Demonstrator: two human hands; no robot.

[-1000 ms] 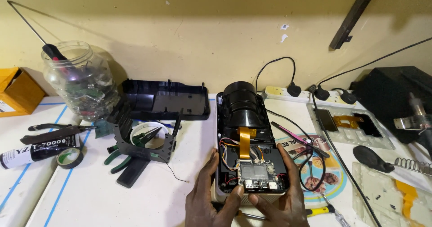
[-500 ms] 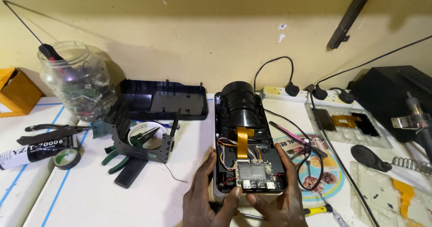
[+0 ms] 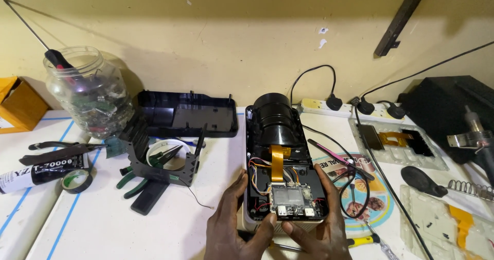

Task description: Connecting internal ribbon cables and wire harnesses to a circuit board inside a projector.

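Little changed since a second ago: both hands remain clamped on opened black projector (image 3: 282, 162) at centre of white bench (image 3: 175, 224). Left hand (image 3: 231, 224) grips its left flank, thumb tucked under circuit board (image 3: 290, 195); right hand (image 3: 321, 226) wraps right side, fingers curled closed against casing. Detached black cover (image 3: 185, 113) lying behind; green-handled pliers (image 3: 149, 170) and glass jar (image 3: 87, 90) off to left.
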